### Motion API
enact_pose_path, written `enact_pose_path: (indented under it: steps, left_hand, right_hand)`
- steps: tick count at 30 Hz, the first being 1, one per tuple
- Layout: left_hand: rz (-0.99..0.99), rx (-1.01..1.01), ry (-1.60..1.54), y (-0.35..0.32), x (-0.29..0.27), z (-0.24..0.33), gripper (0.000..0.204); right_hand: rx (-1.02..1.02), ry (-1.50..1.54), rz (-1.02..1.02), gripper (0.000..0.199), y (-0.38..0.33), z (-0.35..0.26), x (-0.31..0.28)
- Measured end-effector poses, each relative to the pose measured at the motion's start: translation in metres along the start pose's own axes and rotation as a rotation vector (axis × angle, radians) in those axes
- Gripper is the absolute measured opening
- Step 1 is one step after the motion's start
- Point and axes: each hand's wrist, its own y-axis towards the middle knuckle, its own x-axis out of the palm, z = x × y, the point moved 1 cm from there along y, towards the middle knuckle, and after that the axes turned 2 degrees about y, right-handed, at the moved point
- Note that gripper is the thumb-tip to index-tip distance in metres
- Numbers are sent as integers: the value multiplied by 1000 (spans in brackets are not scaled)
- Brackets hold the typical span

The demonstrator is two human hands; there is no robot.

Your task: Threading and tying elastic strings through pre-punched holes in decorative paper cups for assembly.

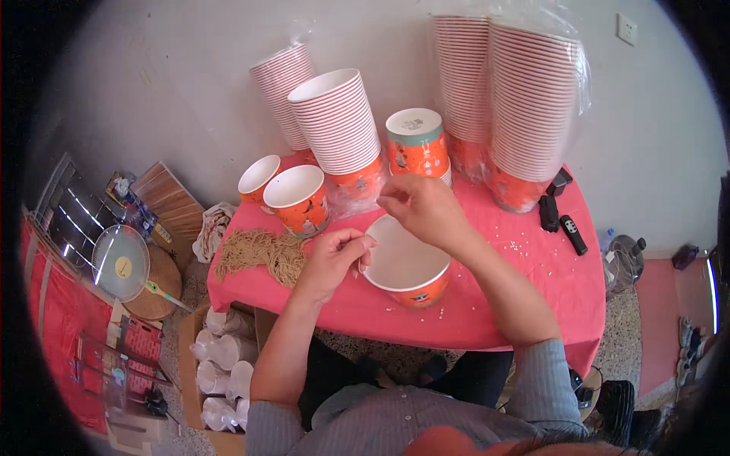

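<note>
An orange paper bucket (420, 293) with a white inside stands upright near the table's front edge. My left hand (334, 262) is at its left rim, thumb and fingertips pinched together. Above the bucket's back rim is my right hand (427, 213), its fingers also closed in a pinch. Whatever the fingertips hold, if anything, is too small to make out. A loose heap of tan twine (258, 256) lies left of my left hand. Two more orange buckets, one in front (301, 216) and one behind (254, 193), stand upright beyond the twine.
Tall bucket stacks (334, 121) rise along the wall, some in clear plastic (532, 114). One bucket (417, 157) sits upside down. Small white bits (514, 246) dot the pink tablecloth (532, 285). A black remote-like device (572, 235) lies right. A carton (190, 365) of wrapped cups is on the floor.
</note>
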Motion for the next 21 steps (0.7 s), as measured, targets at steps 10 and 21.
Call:
enact_pose_path:
  steps: [10,21]
  left_hand:
    - [-5,63,-71,-1,-10,-10,23]
    - [-19,19,25,-4,-15,-6,24]
  right_hand:
    - [18,7,-596,26,-10,-3,9]
    - [171,312,-398,12,-1,-14,-28]
